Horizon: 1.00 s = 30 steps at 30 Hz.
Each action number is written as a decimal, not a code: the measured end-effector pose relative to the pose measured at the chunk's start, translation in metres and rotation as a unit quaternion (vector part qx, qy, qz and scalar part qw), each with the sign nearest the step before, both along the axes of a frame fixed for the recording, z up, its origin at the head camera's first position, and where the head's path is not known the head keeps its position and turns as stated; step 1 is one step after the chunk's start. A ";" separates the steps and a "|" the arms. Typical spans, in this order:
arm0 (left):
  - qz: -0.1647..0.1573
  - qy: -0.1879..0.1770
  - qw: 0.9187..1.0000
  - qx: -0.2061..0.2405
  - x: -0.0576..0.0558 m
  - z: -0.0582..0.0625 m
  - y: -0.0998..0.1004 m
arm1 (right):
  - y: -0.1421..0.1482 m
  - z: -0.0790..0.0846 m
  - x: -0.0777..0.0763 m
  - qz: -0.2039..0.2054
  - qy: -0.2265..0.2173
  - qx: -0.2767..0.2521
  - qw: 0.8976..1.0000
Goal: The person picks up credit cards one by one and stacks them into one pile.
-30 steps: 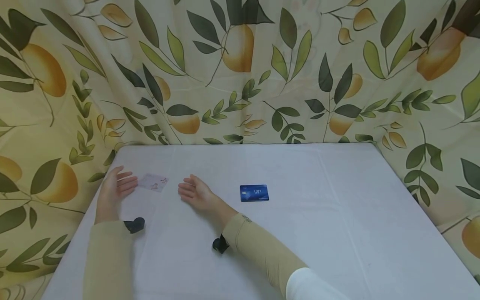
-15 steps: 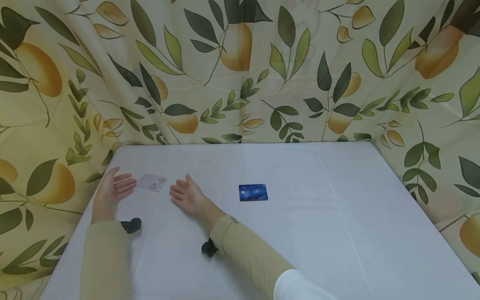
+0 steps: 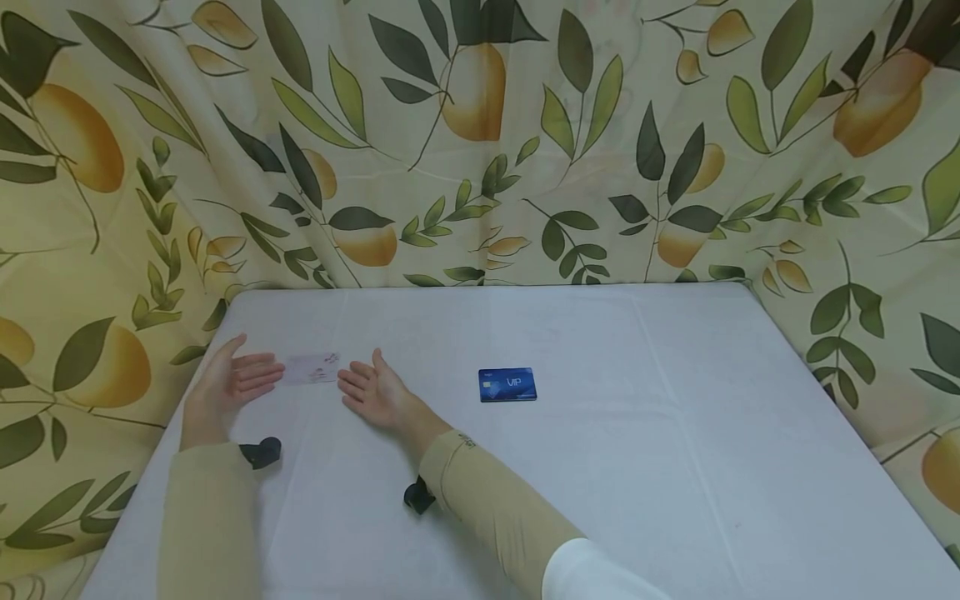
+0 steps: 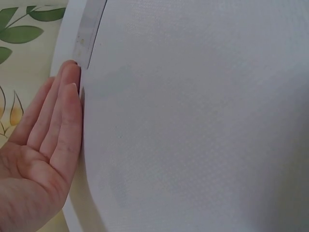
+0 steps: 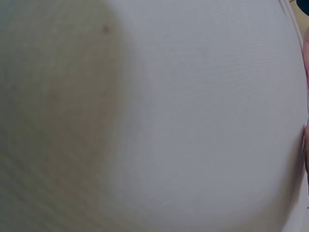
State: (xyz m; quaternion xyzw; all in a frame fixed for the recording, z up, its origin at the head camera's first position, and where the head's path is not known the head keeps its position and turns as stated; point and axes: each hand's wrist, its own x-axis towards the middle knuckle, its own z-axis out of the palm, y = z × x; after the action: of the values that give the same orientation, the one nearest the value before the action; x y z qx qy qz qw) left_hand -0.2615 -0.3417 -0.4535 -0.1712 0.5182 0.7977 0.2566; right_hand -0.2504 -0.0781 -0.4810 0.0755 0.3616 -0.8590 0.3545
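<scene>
A thin, see-through pinkish card (image 3: 312, 368) with red markings lies flat on the white-covered table, between the two hands. At its left edge is my left hand (image 3: 225, 382), palm turned inward, fingers straight with the tips right at the card. My right hand (image 3: 381, 395) lies just off the card's right edge, fingers extended and thumb raised. In the left wrist view the left hand (image 4: 48, 140) shows straight fingers close to a corner of the card (image 4: 88, 41). Only slivers of the right hand (image 5: 306, 150) show at the edge of the right wrist view.
A dark blue card marked VIP (image 3: 507, 385) lies to the right of the right hand. The table cloth (image 3: 637, 483) is white. Behind the table hangs a curtain (image 3: 480, 192) printed with fruit and leaves.
The right hand has moved left toward the see-through card. The left fingertips have shifted slightly right, and the card has turned straighter and slid a little right. The blue card stays put.
</scene>
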 end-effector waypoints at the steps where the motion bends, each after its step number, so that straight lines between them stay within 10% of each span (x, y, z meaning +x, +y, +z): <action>1: -0.001 0.000 1.000 -0.001 0.002 0.003 0.002 | 0.000 0.000 0.000 0.002 0.001 0.001 1.000; 30: -0.007 -0.064 0.998 0.004 0.013 0.024 0.022 | 0.006 0.000 -0.002 -0.023 -0.012 -0.019 0.999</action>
State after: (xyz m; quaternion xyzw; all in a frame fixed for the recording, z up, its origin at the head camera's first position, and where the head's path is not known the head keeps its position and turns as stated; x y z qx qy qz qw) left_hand -0.2486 -0.3199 -0.4290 -0.2175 0.4987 0.7854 0.2952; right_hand -0.2527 -0.0724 -0.4812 0.0877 0.3386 -0.8729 0.3402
